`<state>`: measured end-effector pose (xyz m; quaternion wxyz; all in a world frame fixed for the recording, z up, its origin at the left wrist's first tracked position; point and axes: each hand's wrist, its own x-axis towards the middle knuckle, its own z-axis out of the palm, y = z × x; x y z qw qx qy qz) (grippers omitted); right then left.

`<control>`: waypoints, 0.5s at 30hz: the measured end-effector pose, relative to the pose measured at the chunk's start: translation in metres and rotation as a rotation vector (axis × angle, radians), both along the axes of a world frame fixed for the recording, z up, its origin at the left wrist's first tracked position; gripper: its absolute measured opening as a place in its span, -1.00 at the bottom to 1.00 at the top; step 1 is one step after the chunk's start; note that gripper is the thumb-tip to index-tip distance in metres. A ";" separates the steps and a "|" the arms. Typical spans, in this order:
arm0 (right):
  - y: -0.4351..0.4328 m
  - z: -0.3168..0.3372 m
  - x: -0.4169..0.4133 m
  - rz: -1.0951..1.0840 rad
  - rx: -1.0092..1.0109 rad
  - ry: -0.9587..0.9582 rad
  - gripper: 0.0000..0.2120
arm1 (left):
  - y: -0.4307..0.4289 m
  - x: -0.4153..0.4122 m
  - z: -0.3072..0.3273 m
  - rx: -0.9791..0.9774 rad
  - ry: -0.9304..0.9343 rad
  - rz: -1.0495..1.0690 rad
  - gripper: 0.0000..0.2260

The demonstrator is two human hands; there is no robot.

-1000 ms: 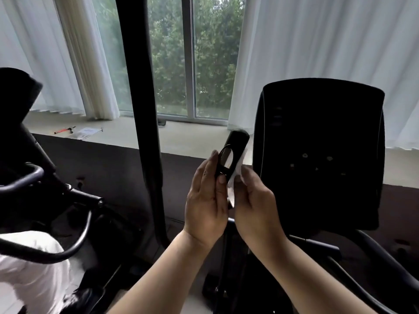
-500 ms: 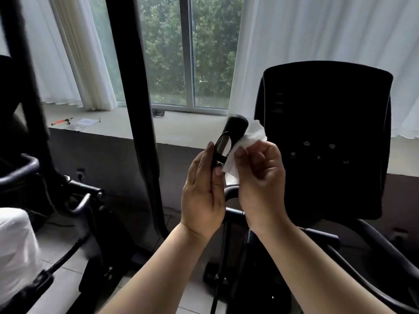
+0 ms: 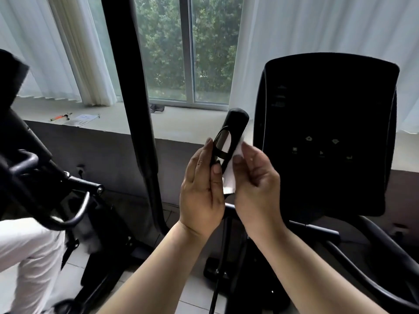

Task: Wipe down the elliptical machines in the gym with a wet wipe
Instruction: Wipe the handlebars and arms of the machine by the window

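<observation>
From over the person's shoulder, both hands meet at the elliptical's short black handlebar grip (image 3: pixel 234 123), which stands tilted just left of the dark console (image 3: pixel 326 132). The left hand (image 3: pixel 201 191) holds the grip's lower part, fingers laid along its left side and thumb pressed on the front under the shiny oval sensor plate. The right hand (image 3: pixel 256 184) pinches a white wet wipe (image 3: pixel 230 175) against the grip's right side, with the wipe hanging between the two hands. A tall black swing arm (image 3: pixel 136 109) rises to the left. On the window sill (image 3: pixel 186 125) behind, near its left end, lie an orange pen (image 3: pixel 60 117) and a sheet of paper (image 3: pixel 82 118). Someone in white trousers (image 3: pixel 29 257) stands by the neighbouring machine (image 3: pixel 45 182).
</observation>
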<state>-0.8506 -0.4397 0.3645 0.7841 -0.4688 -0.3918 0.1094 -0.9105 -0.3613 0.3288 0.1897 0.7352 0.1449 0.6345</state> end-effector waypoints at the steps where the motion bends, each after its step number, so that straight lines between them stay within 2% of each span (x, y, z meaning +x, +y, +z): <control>1: -0.002 -0.005 -0.001 -0.010 -0.030 -0.028 -0.65 | 0.000 0.000 0.000 0.002 0.002 0.000 -0.58; 3: -0.004 -0.009 0.001 -0.004 -0.065 -0.036 -0.66 | -0.001 0.000 -0.001 0.016 0.005 0.006 -0.57; 7: -0.001 -0.004 0.004 -0.036 -0.002 -0.053 -0.64 | -0.002 -0.001 -0.004 0.006 0.007 -0.002 -0.54; 11: -0.004 -0.030 0.001 -0.091 -0.114 -0.208 -0.63 | -0.001 -0.004 -0.010 0.009 0.005 -0.010 -0.55; 15: -0.008 -0.039 0.004 -0.058 -0.162 -0.184 -0.66 | 0.000 -0.005 -0.017 0.013 0.002 -0.019 -0.57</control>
